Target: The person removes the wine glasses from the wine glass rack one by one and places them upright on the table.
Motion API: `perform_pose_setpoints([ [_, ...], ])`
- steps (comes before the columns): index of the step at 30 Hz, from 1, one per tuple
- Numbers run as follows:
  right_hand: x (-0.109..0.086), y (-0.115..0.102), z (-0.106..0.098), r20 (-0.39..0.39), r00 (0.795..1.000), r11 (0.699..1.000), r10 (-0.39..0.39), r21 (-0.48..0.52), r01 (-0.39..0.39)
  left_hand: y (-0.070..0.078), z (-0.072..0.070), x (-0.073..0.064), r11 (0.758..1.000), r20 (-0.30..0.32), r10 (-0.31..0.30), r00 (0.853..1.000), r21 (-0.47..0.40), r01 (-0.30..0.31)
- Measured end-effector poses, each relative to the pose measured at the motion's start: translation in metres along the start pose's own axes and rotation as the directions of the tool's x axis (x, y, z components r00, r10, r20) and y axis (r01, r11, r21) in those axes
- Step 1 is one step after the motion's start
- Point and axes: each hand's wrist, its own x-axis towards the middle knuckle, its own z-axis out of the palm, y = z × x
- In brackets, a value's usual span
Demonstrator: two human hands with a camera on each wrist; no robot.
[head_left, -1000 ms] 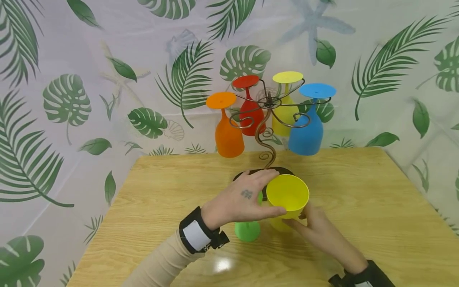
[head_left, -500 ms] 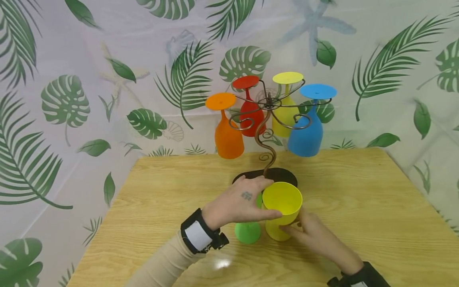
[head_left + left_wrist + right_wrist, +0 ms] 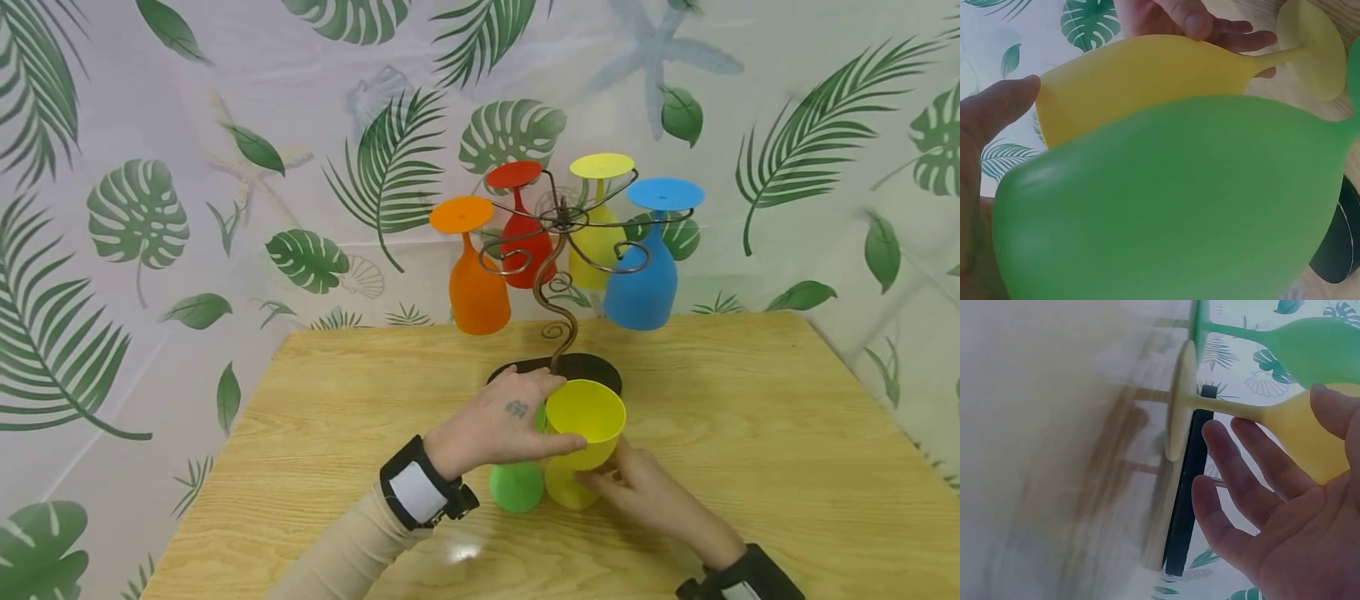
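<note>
A yellow goblet [image 3: 587,408] stands upright, mouth up, in front of the rack. My right hand [image 3: 643,492] holds it low on the bowl, thumb on the bowl and fingers near the stem [image 3: 1229,407]. Beside it on the left is a green goblet [image 3: 517,487], its bowl mostly hidden by my left hand [image 3: 501,421] in the head view. That hand reaches over the green bowl [image 3: 1166,194] with a straight thumb, whose tip touches the yellow rim. Its other fingers are mostly hidden. I cannot tell whether the yellow foot touches the table.
A metal rack [image 3: 564,218] on a black oval base [image 3: 600,371] carries upside-down goblets: orange [image 3: 480,296], red [image 3: 527,250], yellow [image 3: 592,262] and blue [image 3: 641,292]. Its front hooks are bare. The wooden table [image 3: 360,400] meets a leaf-printed cloth behind.
My right hand has moved the yellow goblet left and a little toward me, so its foot now sits close to the green one. The left hand has barely moved.
</note>
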Motion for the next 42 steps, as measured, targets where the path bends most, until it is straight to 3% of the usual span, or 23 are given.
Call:
perform_pose_setpoints([
  [10,0.007,-0.001,0.006,0.022,1.0,1.0,-0.02,0.02,0.02,-0.004,-0.004,-0.005,1.0,0.012,-0.026,1.0,0.0,0.026],
  [16,0.002,-0.003,-0.002,0.066,0.998,0.999,0.011,0.036,-0.013,-0.006,-0.005,-0.007,0.999,0.003,-0.037,0.999,-0.033,0.037],
  [23,-0.014,-0.016,-0.034,0.106,0.99,0.993,0.093,-0.085,-0.084,-0.013,-0.014,-0.012,0.986,-0.026,-0.048,0.998,-0.163,0.044],
  [29,-0.019,-0.039,-0.07,0.021,0.992,0.968,0.122,-0.221,-0.115,-0.025,-0.029,-0.017,0.959,-0.106,-0.099,0.989,-0.276,0.067],
  [33,-0.014,-0.06,-0.087,-0.065,0.996,0.95,0.065,-0.3,-0.081,-0.038,-0.038,-0.018,0.939,-0.201,-0.166,0.965,-0.331,0.092],
  [37,0.004,-0.081,-0.094,-0.11,0.992,0.919,-0.056,-0.393,0.008,-0.053,-0.043,-0.011,0.912,-0.306,-0.195,0.932,-0.407,0.057],
  [39,0.017,-0.091,-0.094,-0.1,0.988,0.892,-0.119,-0.447,0.062,-0.06,-0.044,-0.007,0.896,-0.354,-0.212,0.911,-0.442,0.037],
  [42,0.04,-0.104,-0.092,-0.044,0.983,0.851,-0.179,-0.508,0.132,-0.07,-0.045,-0.003,0.889,-0.436,-0.243,0.866,-0.457,0.02],
])
